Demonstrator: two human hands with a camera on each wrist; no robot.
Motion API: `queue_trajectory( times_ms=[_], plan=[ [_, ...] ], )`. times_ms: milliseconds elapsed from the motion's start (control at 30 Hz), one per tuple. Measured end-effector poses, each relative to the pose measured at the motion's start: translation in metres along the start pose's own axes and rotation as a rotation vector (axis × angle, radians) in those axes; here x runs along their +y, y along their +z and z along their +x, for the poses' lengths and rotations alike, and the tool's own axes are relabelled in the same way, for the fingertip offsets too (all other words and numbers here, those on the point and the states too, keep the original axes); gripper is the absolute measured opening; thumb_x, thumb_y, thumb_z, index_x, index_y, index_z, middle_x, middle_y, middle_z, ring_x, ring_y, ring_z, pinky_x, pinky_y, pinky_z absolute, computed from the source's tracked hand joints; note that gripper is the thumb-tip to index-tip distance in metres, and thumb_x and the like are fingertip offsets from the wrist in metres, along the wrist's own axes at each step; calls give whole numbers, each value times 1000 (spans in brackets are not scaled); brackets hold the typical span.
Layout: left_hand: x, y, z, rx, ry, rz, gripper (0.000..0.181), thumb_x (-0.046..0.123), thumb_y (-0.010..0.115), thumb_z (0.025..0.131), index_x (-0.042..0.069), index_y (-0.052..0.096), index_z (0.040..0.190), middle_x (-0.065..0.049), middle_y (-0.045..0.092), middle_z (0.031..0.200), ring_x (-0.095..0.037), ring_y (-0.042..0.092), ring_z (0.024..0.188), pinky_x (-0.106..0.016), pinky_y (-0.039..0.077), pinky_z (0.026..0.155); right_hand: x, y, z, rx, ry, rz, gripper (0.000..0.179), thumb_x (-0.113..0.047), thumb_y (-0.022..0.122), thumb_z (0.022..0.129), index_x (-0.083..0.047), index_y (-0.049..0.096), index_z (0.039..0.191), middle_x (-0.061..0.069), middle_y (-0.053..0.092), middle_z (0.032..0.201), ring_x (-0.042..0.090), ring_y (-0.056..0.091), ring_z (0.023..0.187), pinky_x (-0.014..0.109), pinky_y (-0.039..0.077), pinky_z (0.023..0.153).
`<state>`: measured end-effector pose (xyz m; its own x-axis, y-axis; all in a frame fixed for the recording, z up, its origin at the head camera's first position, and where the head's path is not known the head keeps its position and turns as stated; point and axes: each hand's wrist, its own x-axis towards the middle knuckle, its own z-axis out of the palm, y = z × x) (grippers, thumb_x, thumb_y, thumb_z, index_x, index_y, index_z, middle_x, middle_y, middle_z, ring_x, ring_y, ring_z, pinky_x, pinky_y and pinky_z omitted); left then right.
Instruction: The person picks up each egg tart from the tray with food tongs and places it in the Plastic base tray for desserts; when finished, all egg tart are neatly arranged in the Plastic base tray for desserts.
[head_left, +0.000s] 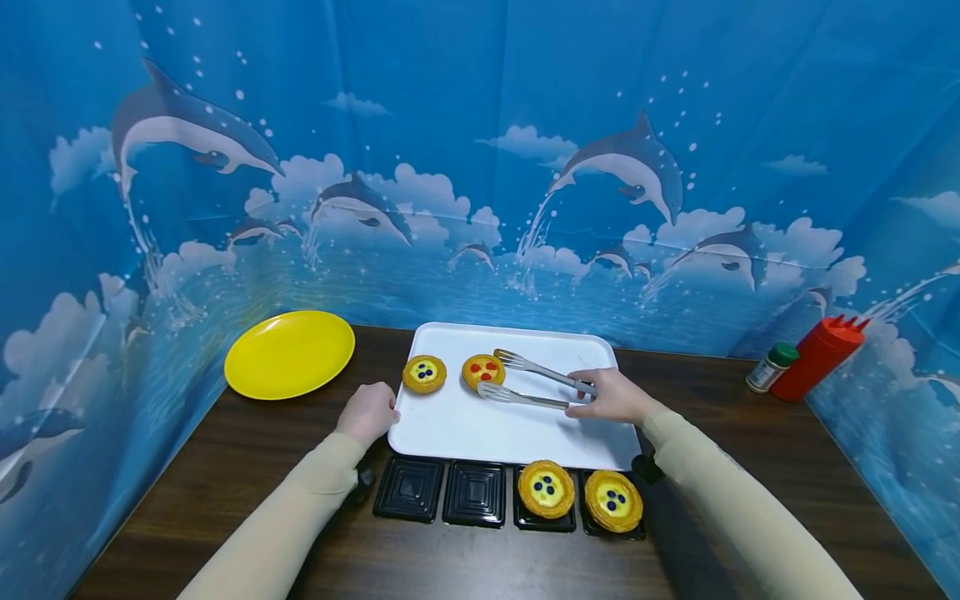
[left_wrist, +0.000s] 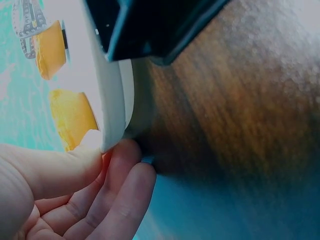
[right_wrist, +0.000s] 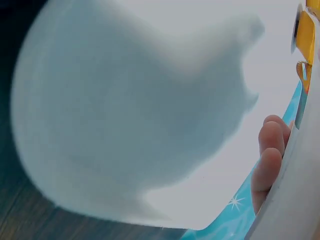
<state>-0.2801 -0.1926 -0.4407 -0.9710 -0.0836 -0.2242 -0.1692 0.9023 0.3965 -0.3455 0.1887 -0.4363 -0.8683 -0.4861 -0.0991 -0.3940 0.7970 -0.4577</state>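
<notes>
Tongs (head_left: 543, 370), red-dotted tart (head_left: 483, 373)

Tongs: grasped in right hand (head_left: 617, 396), tips astride the tart. Tart: on tray (head_left: 450, 437), near a blue-dotted tart (head_left: 424, 374). Tray: left edge pinched by left hand (head_left: 367, 414). Nearer: four black bases (head_left: 412, 489), two bearing tarts (head_left: 547, 489).

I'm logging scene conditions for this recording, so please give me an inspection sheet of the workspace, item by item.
Surface: dark wood-grain table.
Job's things: white tray with a blue-dotted tart and a red-dotted tart; metal tongs, their ends on either side of the red-dotted tart, contact unclear; four black bases in a row, the two on the right bearing blue-dotted tarts.
Clutter: yellow plate at left; green-capped shaker and red bottle at right.
Left hand: grips the tray's left edge.
Right hand: holds the tongs over the tray.
Cables: nothing seen.
Surroundings: blue dolphin-print backdrop behind the table.
</notes>
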Motion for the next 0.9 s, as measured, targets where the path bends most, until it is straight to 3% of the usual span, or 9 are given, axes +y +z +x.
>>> queue_trajectory(
  times_ms=[333,600,767,900],
  plan=[
    [0,-1,1,-2,-13,6,8,8,68,86,-1,69,88,-9,61,74,-21,53,66,-31,46,63,0,4,4,0,-16,21,63,-38,76,77,-7,58,129,-6,65,87,15,55,80,34,42,70],
    [0,-1,1,2,-3,10,8,8,68,86,0,69,85,-8,61,72,-21,53,64,-30,46,62,-2,4,1,8,-1,50,64,-38,76,77,-6,58,129,2,67,99,13,53,70,32,40,64],
    [0,0,1,2,0,7,8,8,68,86,0,69,85,-8,61,72,-21,53,64,-30,45,62,-1,6,-2,23,9,59,62,-36,77,77,-6,58,129,6,66,108,14,53,74,33,40,65],
    [0,1,0,7,1,4,8,7,67,86,-1,69,86,-8,61,73,-21,53,64,-30,45,62,0,7,-5,26,2,62,62,-35,76,78,-5,58,129,3,67,100,13,52,68,32,39,62]
  ],
)
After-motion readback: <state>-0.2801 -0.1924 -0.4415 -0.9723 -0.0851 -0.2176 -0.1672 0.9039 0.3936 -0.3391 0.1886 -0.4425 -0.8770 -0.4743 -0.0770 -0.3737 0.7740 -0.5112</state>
